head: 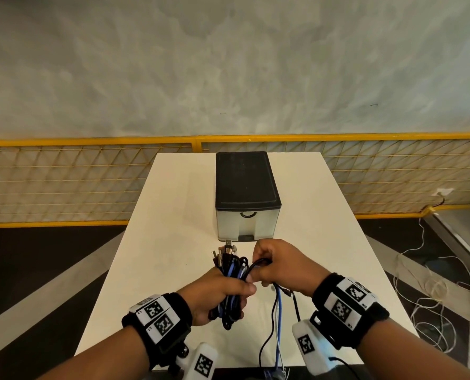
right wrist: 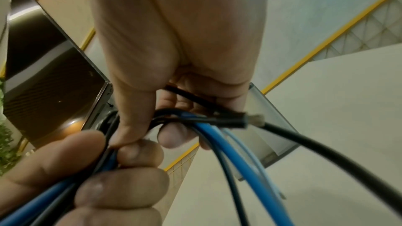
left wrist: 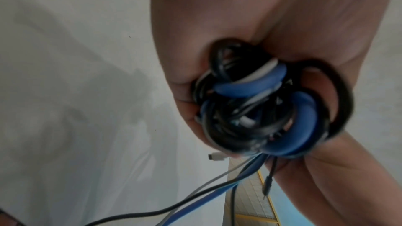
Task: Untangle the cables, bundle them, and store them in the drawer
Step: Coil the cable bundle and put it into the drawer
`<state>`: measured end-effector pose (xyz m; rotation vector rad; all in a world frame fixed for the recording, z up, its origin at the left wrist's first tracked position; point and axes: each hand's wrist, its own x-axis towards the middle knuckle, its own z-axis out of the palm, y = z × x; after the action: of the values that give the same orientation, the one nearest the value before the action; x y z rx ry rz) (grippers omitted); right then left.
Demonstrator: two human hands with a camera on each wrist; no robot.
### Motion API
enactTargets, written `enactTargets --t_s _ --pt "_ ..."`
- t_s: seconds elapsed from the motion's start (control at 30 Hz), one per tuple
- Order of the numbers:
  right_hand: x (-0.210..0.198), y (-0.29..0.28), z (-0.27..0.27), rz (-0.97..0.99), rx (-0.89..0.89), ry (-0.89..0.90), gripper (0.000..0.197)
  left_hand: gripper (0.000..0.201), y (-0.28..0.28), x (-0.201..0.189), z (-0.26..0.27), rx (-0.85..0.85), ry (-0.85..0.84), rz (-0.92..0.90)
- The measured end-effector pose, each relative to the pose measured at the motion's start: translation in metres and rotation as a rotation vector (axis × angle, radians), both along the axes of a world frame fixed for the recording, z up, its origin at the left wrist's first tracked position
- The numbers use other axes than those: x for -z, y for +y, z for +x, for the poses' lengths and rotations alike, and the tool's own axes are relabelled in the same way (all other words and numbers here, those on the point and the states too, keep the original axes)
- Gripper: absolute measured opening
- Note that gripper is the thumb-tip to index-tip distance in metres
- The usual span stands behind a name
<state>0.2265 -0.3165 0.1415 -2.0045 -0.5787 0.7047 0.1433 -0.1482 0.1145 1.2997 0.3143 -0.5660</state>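
Bundling is underway: left hand (head: 222, 294) grips the cables (head: 232, 272); right hand (head: 280, 266) pinches a loose tail (head: 279, 319). Next, likely wrap it round, then open the shut drawer (head: 246, 224).

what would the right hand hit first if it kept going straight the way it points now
Probably the front of the closed drawer unit. The right hand, curled round loose black and blue cable ends, points up the table toward it; nothing shows between them, though depth is hard to judge.

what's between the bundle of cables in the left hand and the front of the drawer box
In the head view, only a short stretch of bare white table separates the black and blue cable bundle from the closed black-topped translucent drawer box; the bundle's plug ends point toward it.
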Motion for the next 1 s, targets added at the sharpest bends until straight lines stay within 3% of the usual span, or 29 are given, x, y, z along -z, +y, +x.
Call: enactTargets --t_s 0.17,0.33,0.5,0.63,0.8,0.9,1.0 --pt "0.007 -0.001 0.001 0.095 -0.038 0.075 0.023 0.021 0.002 -0.004 0.004 0.032 -0.027 -0.023" --pt "0.018 -0.013 0.006 0.051 -0.071 0.125 0.002 0.011 0.014 -0.007 0.01 0.031 -0.048 0.071" --pt "0.017 -0.007 -0.002 -0.057 -0.041 -0.004 0.016 0.007 0.015 -0.009 0.013 0.023 -0.037 0.147" --pt "0.01 -0.004 -0.002 -0.091 -0.035 -0.052 0.016 0.016 0.016 -0.011 0.015 0.038 -0.089 0.229" --pt "0.0 -0.009 0.007 -0.001 -0.012 0.063 0.023 0.014 0.017 -0.018 0.025 -0.097 -0.143 0.245" --pt "-0.005 -0.012 0.008 0.068 -0.001 0.129 0.015 0.019 0.016 -0.022 0.031 -0.217 -0.155 0.146" --pt "-0.004 -0.014 0.005 0.107 0.052 0.188 0.021 0.027 0.017 -0.031 0.04 -0.368 -0.153 0.001"
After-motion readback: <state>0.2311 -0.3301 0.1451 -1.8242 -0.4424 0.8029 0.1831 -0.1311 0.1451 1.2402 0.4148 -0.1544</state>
